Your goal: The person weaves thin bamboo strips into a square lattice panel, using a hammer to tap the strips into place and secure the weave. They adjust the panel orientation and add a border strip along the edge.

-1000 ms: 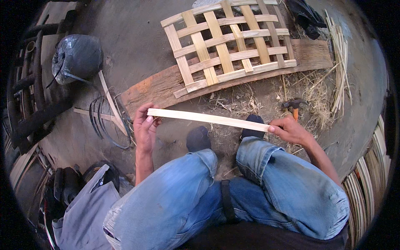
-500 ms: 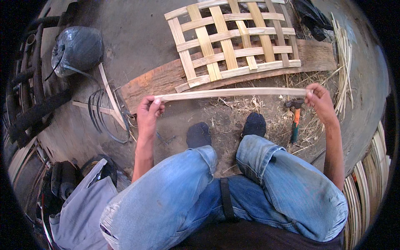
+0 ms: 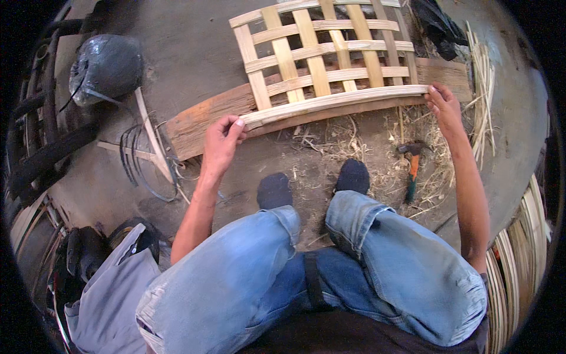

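Observation:
A long pale wooden strip [image 3: 336,102] stretches between my two hands along the near edge of a woven wooden lattice [image 3: 314,52]. My left hand [image 3: 224,141] pinches its left end, thumb on top. At the other end, the fingers of my right hand [image 3: 443,109] are closed on the strip. The strip covers the lattice's nearest crosspiece. Under the lattice lies a rough brown plank [image 3: 203,121], its two ends showing at either side.
A claw hammer [image 3: 412,171] with an orange and green handle lies among wood shavings [image 3: 354,144], right of my feet. Thin splints [image 3: 483,94] are piled at right. A plastic-wrapped bundle [image 3: 109,68] and a coil of dark strapping [image 3: 138,162] sit at left.
Both hands have carried the strip away from me, from above the floor by my feet onto the lattice's near edge. The camera view has shifted slightly.

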The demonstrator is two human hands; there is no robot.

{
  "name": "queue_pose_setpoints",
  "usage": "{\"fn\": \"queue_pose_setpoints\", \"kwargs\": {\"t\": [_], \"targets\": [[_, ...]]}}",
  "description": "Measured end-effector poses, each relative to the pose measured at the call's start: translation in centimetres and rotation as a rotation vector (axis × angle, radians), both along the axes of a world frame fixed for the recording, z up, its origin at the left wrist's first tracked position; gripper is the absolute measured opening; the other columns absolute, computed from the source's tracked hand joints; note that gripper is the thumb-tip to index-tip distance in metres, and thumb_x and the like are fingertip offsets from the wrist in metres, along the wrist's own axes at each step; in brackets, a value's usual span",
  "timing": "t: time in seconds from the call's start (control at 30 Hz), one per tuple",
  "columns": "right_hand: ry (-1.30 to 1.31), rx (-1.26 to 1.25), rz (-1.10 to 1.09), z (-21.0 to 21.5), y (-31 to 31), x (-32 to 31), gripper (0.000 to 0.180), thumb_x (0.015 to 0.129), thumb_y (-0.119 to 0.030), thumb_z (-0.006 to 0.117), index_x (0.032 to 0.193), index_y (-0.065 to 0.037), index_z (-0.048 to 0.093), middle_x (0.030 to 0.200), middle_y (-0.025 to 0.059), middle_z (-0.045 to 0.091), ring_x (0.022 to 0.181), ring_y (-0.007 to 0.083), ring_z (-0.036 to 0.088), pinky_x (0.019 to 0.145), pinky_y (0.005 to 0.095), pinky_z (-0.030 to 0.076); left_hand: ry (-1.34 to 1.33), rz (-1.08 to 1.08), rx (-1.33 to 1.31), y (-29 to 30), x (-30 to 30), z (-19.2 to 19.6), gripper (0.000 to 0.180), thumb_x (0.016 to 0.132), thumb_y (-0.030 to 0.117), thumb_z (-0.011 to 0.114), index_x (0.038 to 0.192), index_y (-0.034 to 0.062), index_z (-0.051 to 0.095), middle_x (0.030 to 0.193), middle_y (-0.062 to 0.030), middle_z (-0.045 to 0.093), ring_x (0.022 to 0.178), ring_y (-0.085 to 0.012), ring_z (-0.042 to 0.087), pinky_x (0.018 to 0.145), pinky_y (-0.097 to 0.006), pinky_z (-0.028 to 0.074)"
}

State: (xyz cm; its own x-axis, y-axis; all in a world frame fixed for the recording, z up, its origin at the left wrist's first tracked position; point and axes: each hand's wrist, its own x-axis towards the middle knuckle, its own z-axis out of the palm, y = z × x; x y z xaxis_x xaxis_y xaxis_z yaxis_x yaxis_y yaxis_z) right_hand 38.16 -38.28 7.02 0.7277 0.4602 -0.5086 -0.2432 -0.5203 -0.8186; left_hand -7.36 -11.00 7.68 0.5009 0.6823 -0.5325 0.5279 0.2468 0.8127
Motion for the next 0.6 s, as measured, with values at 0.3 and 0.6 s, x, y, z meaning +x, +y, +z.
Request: {"fn": "queue_pose_setpoints", "kwargs": {"t": [0.3,0.6], "targets": [[0.01,0.059,0.0,0.6,0.8,-1.1,0.023,0.094,-0.013,0.065,0.114,-0.001,0.063,0.095,0.0023,0.066,0.084,0.0089,0.062,0.071,0.0215,0.051,0.041,0.047,-0.002,-0.1,-2.1,-0.1,0.021,0.098,0.024,0.056,0.097,0.0039,0.064,0.082,-0.0018,0.065,0.072,-0.0071,0.055,0.065,-0.023,0.046],[0.0,0.112,-0.054,1.0,1.6,-0.6,0.017,0.089,-0.009,0.069,0.104,0.0,0.067,0.089,0.0044,0.067,0.077,0.0102,0.064,0.067,0.0217,0.052,0.091,0.035,0.06,0.3,-1.7,-0.6,0.023,0.099,0.026,0.056,0.1,0.0042,0.064,0.083,-0.0019,0.066,0.074,-0.0079,0.057,0.066,-0.024,0.047]]}}
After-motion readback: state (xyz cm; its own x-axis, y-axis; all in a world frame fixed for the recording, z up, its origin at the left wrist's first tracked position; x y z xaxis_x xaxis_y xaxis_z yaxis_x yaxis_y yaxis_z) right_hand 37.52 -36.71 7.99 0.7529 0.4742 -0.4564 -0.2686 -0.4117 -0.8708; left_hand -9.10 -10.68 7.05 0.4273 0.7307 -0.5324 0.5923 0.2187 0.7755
